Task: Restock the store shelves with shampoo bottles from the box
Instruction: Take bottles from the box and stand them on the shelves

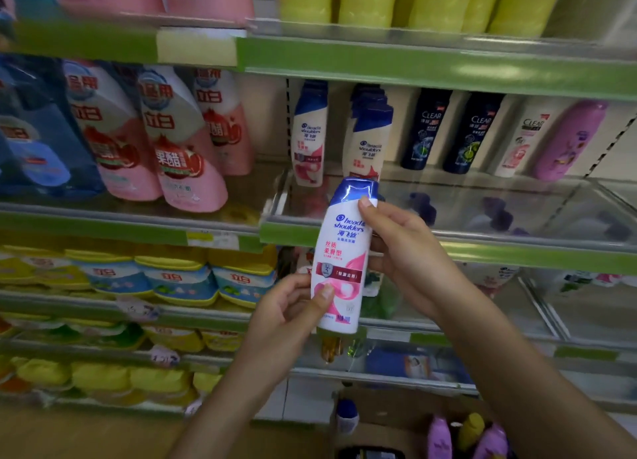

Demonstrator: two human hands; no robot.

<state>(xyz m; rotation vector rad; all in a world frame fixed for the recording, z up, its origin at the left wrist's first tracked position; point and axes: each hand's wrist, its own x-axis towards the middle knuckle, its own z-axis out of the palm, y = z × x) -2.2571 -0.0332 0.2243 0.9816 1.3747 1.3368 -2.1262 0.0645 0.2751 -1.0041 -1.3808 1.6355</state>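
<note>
White "head & shoulders" bottle (341, 251) in both hands.

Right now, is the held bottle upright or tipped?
Upright: bottle has its blue cap on top, left hand low, right hand high.

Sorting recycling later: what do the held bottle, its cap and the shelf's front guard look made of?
Bottle: seemingly opaque white plastic, smooth, printed label. Cap: glossy blue plastic, judging by bright highlights. Guard: clear acrylic or similar plastic, since bottles show through it.
</note>
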